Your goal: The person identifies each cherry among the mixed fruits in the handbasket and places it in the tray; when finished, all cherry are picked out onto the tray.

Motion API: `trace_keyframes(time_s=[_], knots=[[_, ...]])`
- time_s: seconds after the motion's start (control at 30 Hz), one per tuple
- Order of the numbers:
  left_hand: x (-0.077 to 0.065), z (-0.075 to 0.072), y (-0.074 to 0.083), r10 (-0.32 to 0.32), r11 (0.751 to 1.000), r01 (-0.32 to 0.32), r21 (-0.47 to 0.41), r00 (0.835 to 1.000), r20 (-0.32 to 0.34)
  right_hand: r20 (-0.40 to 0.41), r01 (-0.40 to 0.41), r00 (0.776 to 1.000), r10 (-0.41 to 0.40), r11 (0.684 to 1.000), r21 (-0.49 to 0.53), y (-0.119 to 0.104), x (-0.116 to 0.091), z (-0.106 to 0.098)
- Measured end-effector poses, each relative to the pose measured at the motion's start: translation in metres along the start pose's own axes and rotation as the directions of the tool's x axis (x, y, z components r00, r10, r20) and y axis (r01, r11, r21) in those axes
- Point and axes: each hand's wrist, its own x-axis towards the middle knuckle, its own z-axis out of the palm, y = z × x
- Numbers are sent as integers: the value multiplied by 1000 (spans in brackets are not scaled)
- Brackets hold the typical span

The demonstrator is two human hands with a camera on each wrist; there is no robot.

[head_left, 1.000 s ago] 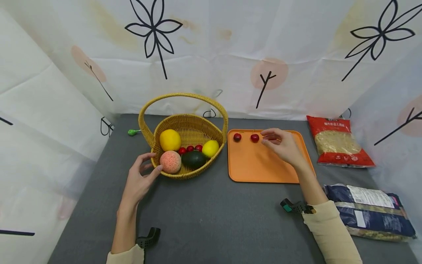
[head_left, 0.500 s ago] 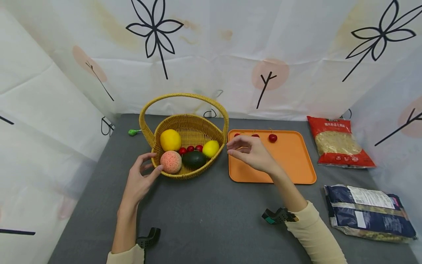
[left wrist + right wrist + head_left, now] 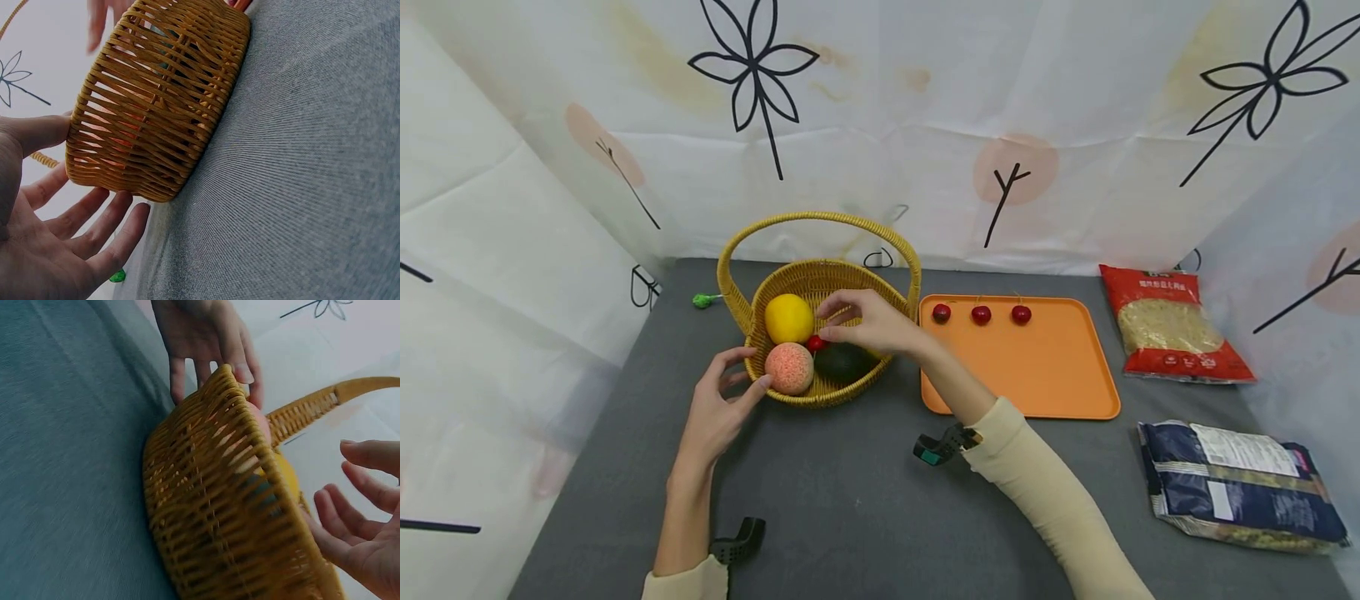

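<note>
A yellow wicker basket (image 3: 827, 268) holds an orange (image 3: 789, 318), a speckled peach-coloured ball (image 3: 789, 368), a dark green avocado (image 3: 842, 362) and small red cherries (image 3: 816, 343). My left hand (image 3: 718, 408) grips the basket's left end; in the left wrist view its thumb is on the rim and the fingers spread along the wicker wall. Over the basket is my right hand (image 3: 868, 323), fingertips close to the visible cherry, with a gap between thumb and fingers (image 3: 347, 512) in the right wrist view. It covers the other cherries and most of the yellow lemon.
Right of the basket lies an orange tray (image 3: 1022, 367) with three cherries (image 3: 981, 315) in a row along its far edge. Beyond it are a red food bag (image 3: 1172, 321) and a dark blue bag (image 3: 1243, 483). A small green item (image 3: 703, 301) lies behind left.
My right hand has let go of a cherry at the tray, making three there, and moved left to the basket. The left hand has stayed at the basket's end.
</note>
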Motion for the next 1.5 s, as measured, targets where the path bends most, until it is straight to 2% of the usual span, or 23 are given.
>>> trace_keyframes(time_s=[0.17,0.33,0.53,0.73,0.87,0.97,1.1,1.3,1.5], knots=[[1,1,2,-10,1000,10,-5,1000,10,33,-81,996,82,996,-34,3,26,9],[-2,0,19,-19,1000,19,-9,1000,18,31,-80,996,87,981,-179,9,42,12],[-6,-1,35,-7,1000,7,-1,1000,17,129,-88,983,128,955,-282,17,52,11],[-7,-1,35,9,1000,-9,20,1000,9,182,-94,972,146,960,-265,27,58,9],[-8,-2,37,-8,1000,8,23,1000,0,198,-124,962,190,944,-305,27,63,9],[-8,-3,36,-5,999,5,32,1000,0,229,-173,942,245,940,-294,26,66,8],[-8,-3,35,-3,1000,3,28,1000,1,293,-255,906,306,946,-200,25,69,4],[-8,-2,34,-9,1000,9,25,1000,1,334,-345,864,378,926,-155,26,72,-5],[-8,-2,35,-12,1000,12,14,1000,5,345,-378,850,399,917,-129,28,71,-10]])
